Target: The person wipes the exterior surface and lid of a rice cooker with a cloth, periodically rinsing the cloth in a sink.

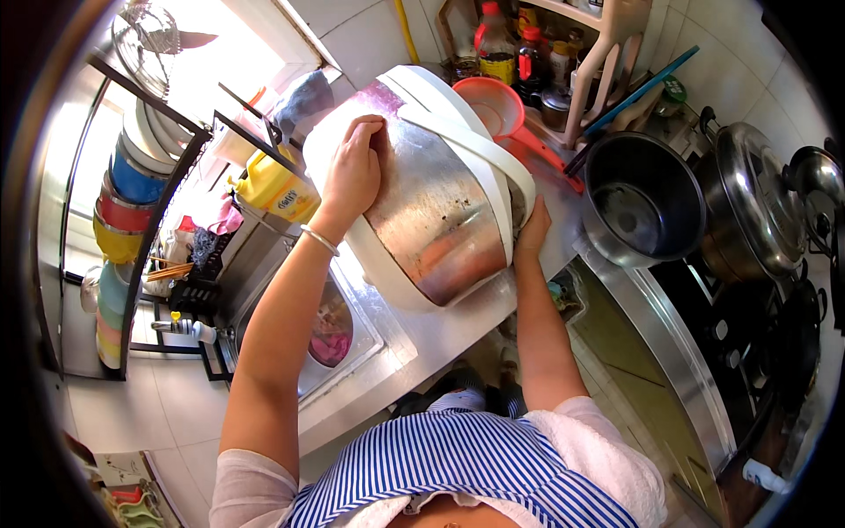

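Observation:
A rice cooker (436,211) with a scuffed metal body and white plastic ends lies tilted on its side in front of me, over the steel counter. Its white carrying handle (485,152) crosses the end facing right. My left hand (356,162), with a bangle at the wrist, grips the cooker's left side, fingers curled on the metal. On the right, my right hand (533,228) holds the rim by the handle's end; some of its fingers are hidden behind the cooker. A dark-lined inner pot (634,204) stands upright to the right, apart from both hands.
A sink (330,330) with a pink item lies left. Beyond the cooker are a red ladle-like scoop (492,109) and sauce bottles (498,49). A lidded steel pot (759,198) stands by the stove (733,330). A dish rack (165,191) and yellow detergent bottle (280,188) are left.

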{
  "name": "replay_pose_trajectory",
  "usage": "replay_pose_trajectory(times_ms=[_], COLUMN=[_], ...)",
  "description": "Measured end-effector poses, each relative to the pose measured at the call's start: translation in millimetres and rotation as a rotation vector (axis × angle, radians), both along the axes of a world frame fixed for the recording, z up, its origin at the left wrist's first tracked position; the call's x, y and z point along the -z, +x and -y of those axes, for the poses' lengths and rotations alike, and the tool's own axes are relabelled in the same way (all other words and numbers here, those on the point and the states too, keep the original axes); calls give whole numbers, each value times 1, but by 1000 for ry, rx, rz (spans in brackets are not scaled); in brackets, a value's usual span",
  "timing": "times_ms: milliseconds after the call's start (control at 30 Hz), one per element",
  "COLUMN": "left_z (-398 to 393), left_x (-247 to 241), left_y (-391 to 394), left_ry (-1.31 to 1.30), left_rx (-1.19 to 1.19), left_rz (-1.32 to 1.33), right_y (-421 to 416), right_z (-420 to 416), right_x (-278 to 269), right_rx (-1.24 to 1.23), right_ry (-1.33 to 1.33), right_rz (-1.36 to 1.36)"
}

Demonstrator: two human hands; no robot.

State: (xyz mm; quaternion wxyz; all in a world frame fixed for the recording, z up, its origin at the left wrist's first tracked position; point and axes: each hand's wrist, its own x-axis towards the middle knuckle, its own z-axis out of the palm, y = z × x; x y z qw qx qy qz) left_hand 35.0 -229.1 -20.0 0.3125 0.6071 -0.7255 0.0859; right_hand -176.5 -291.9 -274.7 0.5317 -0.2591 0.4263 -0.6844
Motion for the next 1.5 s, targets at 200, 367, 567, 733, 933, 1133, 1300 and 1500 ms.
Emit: replay_pose_trajectory(times_ms=[200,367,567,733,933,1133,1300,1500], left_z=[-6,-20,-42,-66,-104,-133,-147,-149], left_x=[-2,-2,20,36,74,125,152,148], left_y=[-1,8,49,58,52,30,23,34], left_ry=[5,13,-49,20,52,149,227,233], left_rx=[128,337,248,229,178,111,35,81], left_rz=[-38,-156,-398,-483,-725,-1243,-1257,-1359], right_y=[-18,-56,-74,-75,-74,-50,-14,-6], right_z=[-25,-53,-88,-104,-103,-106,-107,-106], right_x=[-20,-44,-135,-169,-220,-257,-275,-288], right_rx=[34,135,199,228,157,33,-40,-81], right_ry=[31,-10,-209,-329,-476,-570,-775,-668], right_rz=[119,32,-291,-521,-706,-857,-1105,-1177])
